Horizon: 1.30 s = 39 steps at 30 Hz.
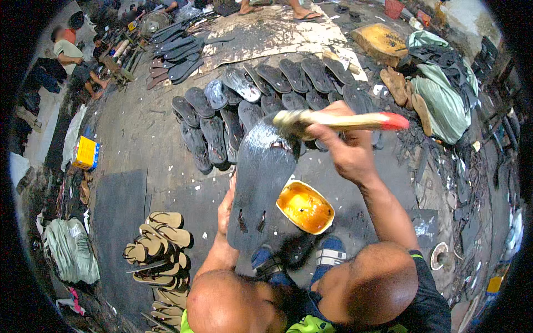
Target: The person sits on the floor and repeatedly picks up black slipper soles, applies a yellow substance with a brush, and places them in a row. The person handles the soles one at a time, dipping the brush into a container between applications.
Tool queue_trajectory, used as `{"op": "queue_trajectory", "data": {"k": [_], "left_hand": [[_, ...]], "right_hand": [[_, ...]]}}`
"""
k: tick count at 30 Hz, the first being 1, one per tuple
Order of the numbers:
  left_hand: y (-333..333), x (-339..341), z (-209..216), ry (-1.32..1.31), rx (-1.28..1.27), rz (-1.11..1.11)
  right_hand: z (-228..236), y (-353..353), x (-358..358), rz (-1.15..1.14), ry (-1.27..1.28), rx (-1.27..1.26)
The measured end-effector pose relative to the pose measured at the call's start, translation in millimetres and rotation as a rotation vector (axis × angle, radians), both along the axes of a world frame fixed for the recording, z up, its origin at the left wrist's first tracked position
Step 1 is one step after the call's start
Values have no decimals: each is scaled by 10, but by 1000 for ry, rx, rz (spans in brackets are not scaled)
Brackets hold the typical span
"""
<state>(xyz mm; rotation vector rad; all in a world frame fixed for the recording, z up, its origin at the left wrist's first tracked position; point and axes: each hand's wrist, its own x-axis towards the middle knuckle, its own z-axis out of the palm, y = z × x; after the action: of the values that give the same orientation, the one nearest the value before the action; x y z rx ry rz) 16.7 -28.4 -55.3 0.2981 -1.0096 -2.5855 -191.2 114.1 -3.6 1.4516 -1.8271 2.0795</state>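
Note:
In my left hand (225, 213) is a dark grey footbed sole (258, 183), gripped along its left edge and underneath, with the fingers partly hidden. Wet whitish streaks cover its far end, and small slots show in its face. My right hand (352, 150) closes around a paintbrush (372, 121) with a pale wooden handle and red tip. The bristle end touches the far end of the sole. Between the sole and my right forearm, a tub (331, 211) of amber-yellow liquid, which looks like glue, rests on the floor.
Rows of dark soles (214, 139) lie beyond my hands. Tan flip-flops (161, 238) are piled at left, near a dark sheet (119, 208). A yellow box (86, 152) stands farther left. Green sacks (444, 105) and scraps lie at right. Other people (72, 55) are at far left.

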Motion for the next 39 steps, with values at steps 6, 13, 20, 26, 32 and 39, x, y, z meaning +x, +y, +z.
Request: {"op": "queue_trajectory", "data": {"k": [6, 13, 20, 26, 32, 39], "left_hand": [[2, -213, 98, 157, 293, 72], [-77, -276, 253, 150, 335, 68], [-270, -341, 225, 125, 325, -4], [-128, -502, 395, 208, 227, -48], [-286, -399, 253, 48, 382, 1], [-288, -376, 324, 197, 400, 0]], "right_hand": [[-267, 74, 608, 231, 252, 158], [-339, -147, 687, 136, 280, -17], [-135, -34, 611, 74, 228, -106], [9, -117, 710, 200, 716, 90], [-31, -49, 773, 124, 582, 2], [-279, -1, 1039, 539, 604, 65]]}}
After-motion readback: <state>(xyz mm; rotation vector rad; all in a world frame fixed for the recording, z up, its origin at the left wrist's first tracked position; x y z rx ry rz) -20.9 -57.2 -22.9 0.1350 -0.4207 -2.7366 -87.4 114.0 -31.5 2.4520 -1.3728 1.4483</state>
